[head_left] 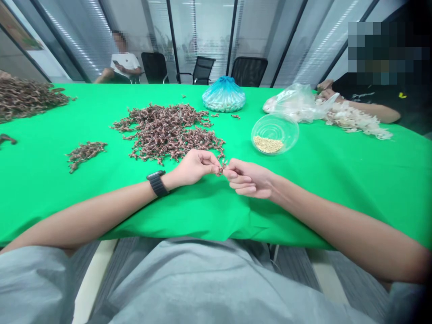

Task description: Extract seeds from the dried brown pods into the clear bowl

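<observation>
Two-hand grip point(222, 171) on brown sprig point(221, 169)

black chairs point(202, 71) along glass walls point(199, 31)

On the worktop point(340, 198): a heap of sprigs point(167, 132) at centre, a smaller heap point(86, 155) to its left, a third heap point(27, 96) at the far left. Behind the centre heap, a bag point(223, 94). To its right, a bowl point(275, 133), then a plastic bag point(297, 103) and a pile of scraps point(354, 119). Beyond the worktop, chairs point(202, 69) and a seated person point(123, 58).
</observation>
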A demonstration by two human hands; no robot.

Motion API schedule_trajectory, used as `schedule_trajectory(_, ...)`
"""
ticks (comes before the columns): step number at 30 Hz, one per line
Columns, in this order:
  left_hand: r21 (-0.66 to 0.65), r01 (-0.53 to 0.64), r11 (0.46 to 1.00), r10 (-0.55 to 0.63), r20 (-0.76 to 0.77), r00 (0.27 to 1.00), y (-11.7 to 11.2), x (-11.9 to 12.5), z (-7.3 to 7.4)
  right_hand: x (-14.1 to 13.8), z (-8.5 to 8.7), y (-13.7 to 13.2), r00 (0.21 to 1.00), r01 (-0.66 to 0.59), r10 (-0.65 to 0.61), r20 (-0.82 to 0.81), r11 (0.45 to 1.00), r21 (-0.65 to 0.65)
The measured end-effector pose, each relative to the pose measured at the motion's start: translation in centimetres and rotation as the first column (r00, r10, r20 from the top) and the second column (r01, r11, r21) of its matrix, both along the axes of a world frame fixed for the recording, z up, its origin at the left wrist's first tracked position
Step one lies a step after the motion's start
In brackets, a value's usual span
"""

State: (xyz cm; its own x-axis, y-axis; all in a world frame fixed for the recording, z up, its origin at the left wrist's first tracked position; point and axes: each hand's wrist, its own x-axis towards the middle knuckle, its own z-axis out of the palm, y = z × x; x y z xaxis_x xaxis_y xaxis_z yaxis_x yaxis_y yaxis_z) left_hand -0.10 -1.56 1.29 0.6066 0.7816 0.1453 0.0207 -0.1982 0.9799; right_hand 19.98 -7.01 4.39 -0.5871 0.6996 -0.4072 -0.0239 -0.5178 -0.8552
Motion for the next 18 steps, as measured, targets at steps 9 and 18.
schedule_trajectory(9, -0.083, 0.007, 0.997, -0.004, 0.034, 0.999, -0.6, 0.4, 0.5, 0.1, -1.3, -0.1, 0.876, -0.096, -0.355, 0.328, 0.537, 0.838)
schedule_trajectory(18, -0.079, -0.016, 0.997, 0.015, -0.01, 1.0, -0.8, 0.4, 0.2, 1.2, -1.9, 0.2, 0.685, -0.556, -0.628, 0.369, -0.124, 0.822)
